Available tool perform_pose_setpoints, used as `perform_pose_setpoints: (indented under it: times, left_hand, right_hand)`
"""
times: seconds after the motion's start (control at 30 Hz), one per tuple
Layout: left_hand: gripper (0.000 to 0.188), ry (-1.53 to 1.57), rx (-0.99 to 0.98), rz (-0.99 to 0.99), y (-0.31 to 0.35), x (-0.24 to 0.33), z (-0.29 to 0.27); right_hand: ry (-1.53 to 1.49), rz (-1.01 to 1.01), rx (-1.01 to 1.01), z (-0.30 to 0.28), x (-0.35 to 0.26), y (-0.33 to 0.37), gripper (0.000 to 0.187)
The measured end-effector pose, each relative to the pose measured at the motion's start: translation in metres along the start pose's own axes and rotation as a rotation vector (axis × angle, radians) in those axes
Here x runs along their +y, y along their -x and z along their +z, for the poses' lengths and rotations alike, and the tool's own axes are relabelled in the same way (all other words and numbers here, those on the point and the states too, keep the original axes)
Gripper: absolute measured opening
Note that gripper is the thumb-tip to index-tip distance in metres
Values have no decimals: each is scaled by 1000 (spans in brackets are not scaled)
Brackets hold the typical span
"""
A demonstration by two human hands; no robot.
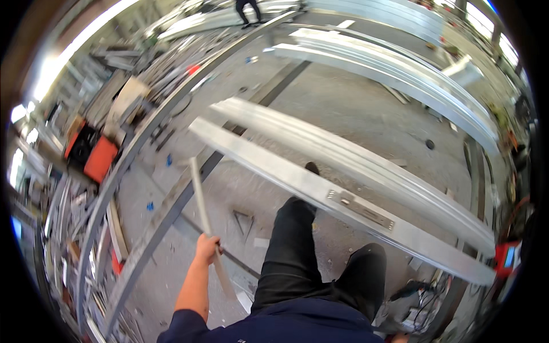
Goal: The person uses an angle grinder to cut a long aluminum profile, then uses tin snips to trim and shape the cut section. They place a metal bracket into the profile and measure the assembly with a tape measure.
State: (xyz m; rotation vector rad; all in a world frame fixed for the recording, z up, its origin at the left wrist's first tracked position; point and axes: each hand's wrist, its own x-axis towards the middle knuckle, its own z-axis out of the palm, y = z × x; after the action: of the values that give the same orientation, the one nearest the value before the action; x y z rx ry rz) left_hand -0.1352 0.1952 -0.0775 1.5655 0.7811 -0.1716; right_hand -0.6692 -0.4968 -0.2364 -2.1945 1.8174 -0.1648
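Observation:
My left hand (207, 248) is closed around a long, flat, pale strip (201, 197), gripping it near its middle. The strip stands at a slant, its far end just short of a grey metal rail. I cannot tell whether it is wood or metal. Of my right hand (399, 338), only a patch of skin shows at the lower edge, with the fingers hidden. In front of my legs lies a long silvery metal profile (274, 174) with a slotted plate (360, 210) on its upper face. A second, ribbed profile (343, 148) lies beyond it, roughly parallel.
Grey support rails (166, 214) run under the profiles. More long profiles (394, 66) rest farther off. An orange-and-black machine (91, 151) and scrap metal crowd the left. Cables and a tool (412, 290) lie at lower right, below a red device (508, 258). Another person (247, 11) stands far back.

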Motion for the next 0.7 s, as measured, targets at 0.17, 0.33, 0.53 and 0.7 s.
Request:
perform_pose_setpoints:
  times: [0.17, 0.33, 0.53, 0.7]
  left_hand:
    - [22, -66, -36, -54, 2, -19, 14]
    - [24, -67, -101, -111, -3, -43, 20]
    - [19, -235, -253, -219, 2, -49, 7]
    - [18, -95, -131, -369, -29, -81, 24]
  right_hand:
    - [55, 63, -136, -18, -25, -5, 53]
    - [73, 99, -186, -31, -24, -9, 58]
    - [100, 99, -248, -34, 3, -3, 64]
    - [127, 65, -314, -41, 30, -8, 70]
